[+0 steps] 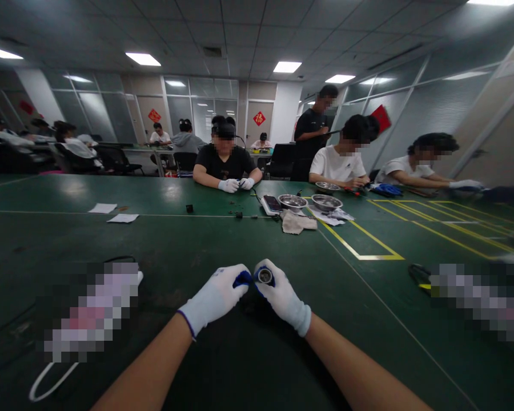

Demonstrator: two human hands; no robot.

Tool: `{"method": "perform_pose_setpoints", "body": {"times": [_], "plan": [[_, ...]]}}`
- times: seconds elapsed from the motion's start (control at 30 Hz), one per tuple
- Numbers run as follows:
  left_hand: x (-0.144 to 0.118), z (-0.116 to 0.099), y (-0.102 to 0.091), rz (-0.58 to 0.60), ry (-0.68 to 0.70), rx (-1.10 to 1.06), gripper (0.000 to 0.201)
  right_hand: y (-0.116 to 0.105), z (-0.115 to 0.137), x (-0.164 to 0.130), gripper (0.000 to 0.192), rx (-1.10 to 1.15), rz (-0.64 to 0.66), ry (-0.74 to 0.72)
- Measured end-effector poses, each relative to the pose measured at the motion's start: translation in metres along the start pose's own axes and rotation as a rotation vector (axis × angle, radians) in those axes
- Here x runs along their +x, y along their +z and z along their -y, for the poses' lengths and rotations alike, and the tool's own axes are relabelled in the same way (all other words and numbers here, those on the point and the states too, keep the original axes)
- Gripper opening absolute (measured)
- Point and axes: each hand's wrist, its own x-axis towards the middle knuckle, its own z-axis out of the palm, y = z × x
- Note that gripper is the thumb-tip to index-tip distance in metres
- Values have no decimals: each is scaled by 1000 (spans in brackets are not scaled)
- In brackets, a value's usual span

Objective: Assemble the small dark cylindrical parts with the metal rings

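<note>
Both of my hands wear white gloves with blue palms and meet low over the green table (pixel 175 240). My right hand (pixel 282 294) is wrapped round a small round part (pixel 265 276); its open end faces up, with a pale metallic rim and a dark inside. Just to its left, my left hand (pixel 223 288) has thumb and fingers pinched together, close to the part's side. Something small and dark shows at its fingertips, too small to name. Whether those fingertips touch the round part is hard to tell.
Metal bowls (pixel 326 202), a cloth (pixel 298 222) and a phone (pixel 273 204) lie ahead to the right. Small black pieces (pixel 239 215) are scattered mid-table. Paper slips (pixel 123 218) lie left. Blurred-out pale objects (pixel 96 308) flank me. A gloved co-worker (pixel 225 154) sits opposite.
</note>
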Motion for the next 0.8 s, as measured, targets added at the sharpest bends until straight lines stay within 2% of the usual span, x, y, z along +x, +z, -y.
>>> {"method": "perform_pose_setpoints", "body": {"times": [0.13, 0.27, 0.33, 0.57, 0.8], "plan": [[0, -8, 2, -150, 32, -126, 18, 0, 3, -2, 14, 40, 11, -37], [0, -8, 5, -316, 35, -242, 20, 4, 5, -7, 11, 36, -12, -21], [-1, -6, 4, -360, 44, -314, 21, 7, 5, -9, 11, 22, -47, -4], [-6, -8, 2, -320, 123, -397, 10, 13, 11, -12, 5, -32, -66, -24], [-8, -14, 3, -324, 65, -321, 5, 15, 18, -14, 5, -67, -24, -48]]}}
